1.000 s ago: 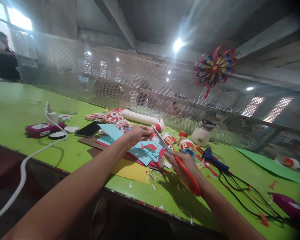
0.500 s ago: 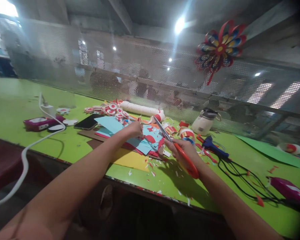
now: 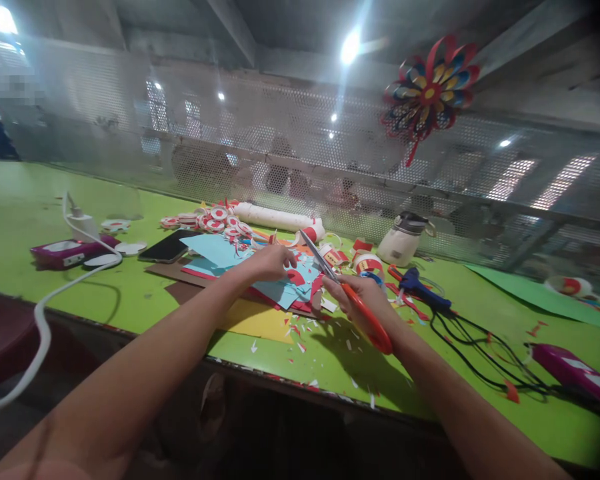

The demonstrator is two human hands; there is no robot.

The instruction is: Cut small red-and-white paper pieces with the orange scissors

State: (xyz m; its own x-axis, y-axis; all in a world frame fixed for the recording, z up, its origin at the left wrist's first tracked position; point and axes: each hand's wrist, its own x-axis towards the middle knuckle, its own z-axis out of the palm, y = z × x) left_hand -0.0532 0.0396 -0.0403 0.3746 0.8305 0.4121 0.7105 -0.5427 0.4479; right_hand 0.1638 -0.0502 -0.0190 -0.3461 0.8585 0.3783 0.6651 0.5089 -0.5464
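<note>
Scissors (image 3: 365,313) slanted in the right hand (image 3: 360,297), whose fingers wrapped the handles; the blades pointed to about 10 or 11 o'clock, over the near-right part of the blue paper (image 3: 210,250). The left hand (image 3: 270,261), nearer the paper, was above it, at 10 o'clock from the right hand, fingers half curled toward 3 o'clock (whether they pinched anything, I cannot tell). A glue gun (image 3: 425,291) lay at the right hand's 3 o'clock.
</note>
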